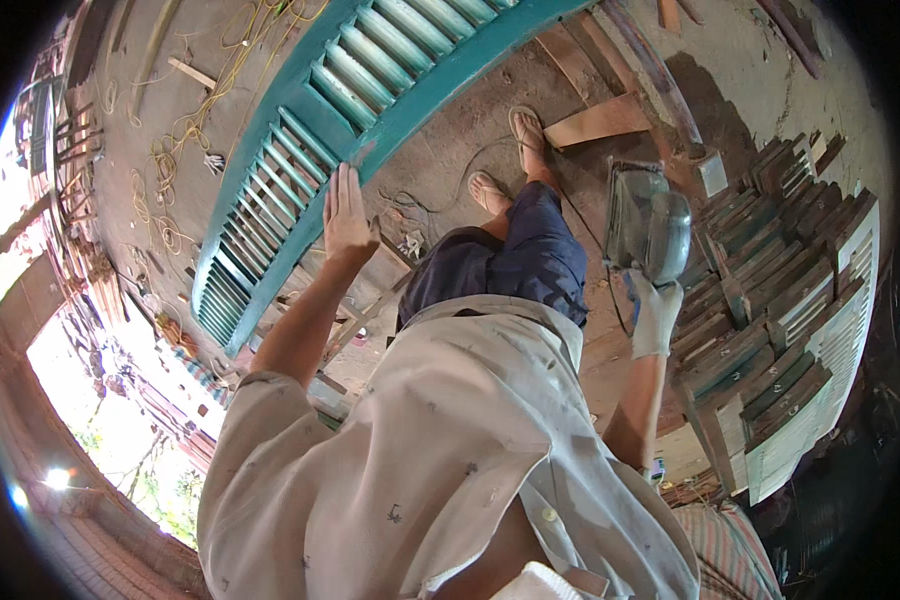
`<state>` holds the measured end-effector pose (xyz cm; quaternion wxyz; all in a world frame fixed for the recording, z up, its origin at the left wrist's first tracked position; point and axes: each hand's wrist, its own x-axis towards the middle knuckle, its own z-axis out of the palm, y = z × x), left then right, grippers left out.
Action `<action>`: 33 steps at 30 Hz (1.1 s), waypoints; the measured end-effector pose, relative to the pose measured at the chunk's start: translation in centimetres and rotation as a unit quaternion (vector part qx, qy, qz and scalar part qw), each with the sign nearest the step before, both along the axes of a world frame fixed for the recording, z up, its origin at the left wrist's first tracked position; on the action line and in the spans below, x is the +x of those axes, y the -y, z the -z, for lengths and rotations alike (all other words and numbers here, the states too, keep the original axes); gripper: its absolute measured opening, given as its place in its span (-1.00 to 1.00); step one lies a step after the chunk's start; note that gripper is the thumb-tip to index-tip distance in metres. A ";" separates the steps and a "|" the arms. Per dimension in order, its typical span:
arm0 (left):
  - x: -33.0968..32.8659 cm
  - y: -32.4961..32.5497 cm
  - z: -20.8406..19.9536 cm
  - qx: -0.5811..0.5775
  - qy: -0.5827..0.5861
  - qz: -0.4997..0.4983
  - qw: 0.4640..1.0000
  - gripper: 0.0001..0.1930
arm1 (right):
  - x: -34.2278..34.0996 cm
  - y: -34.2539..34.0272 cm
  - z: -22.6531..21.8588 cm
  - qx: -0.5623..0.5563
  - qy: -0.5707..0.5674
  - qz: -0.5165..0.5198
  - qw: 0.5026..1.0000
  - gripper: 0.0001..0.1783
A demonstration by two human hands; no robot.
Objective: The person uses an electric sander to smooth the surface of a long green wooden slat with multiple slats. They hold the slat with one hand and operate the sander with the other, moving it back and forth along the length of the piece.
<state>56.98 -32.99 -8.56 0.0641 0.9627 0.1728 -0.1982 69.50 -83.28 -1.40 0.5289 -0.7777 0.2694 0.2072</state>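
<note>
A long louvered shutter (355, 150) painted teal stretches diagonally before me, with slats in a wide frame. My bare left hand (348, 218) rests its straight fingers on the frame's near edge, holding nothing. Off to the right, my gloved right hand (655, 312) is closed on the near end of a bulky, dusty, dark green power tool (650, 215), shaped like a belt sander. The tool is held apart from the shutter. Its underside is hidden.
Right of me stands a big stack of slatted wooden shutters (770, 320). Wooden beams (660, 80) and a board (600, 122) lie ahead. A dark cord (440, 178) crosses the floor by my feet. Tangled yellow cord (175, 170) lies at the far left.
</note>
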 end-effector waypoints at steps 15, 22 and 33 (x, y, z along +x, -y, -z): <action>-4.9 0.6 -1.0 -0.006 0.154 -0.178 0.972 -0.46 | 13.2 -5.7 -3.5 0.052 0.127 -0.069 0.988 -0.68; 9.5 -4.0 -2.3 -0.020 0.351 -0.095 0.931 -0.53 | 27.7 -9.3 -2.5 -0.147 0.162 -0.213 0.952 -0.53; 30.8 -13.1 0.9 0.017 0.139 -0.402 0.905 -0.40 | 42.4 -19.2 -5.6 -0.310 0.060 -0.416 0.853 0.09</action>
